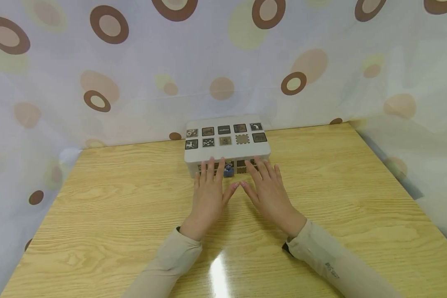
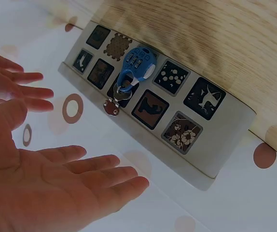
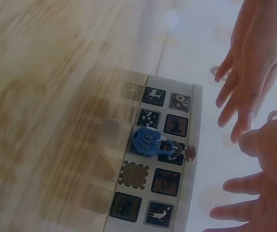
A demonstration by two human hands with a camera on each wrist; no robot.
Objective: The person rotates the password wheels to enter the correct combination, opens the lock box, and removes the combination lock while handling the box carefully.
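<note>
A white box with dark picture squares stands at the back of the table. On its front hangs a blue combination padlock, its shackle through the small metal clasp; whether it is locked I cannot tell. My left hand is held in front of the box's left part, fingers straight and slightly spread. My right hand mirrors it before the right part. Both thumbs point inward, their tips close together below the padlock. Neither hand holds anything. In both wrist views, the fingers appear apart from the box.
The wooden table spreads out on both sides of the box. Behind it hangs a white curtain with brown and beige circles, which also runs down the left and right sides. A dark object shows under the right cuff.
</note>
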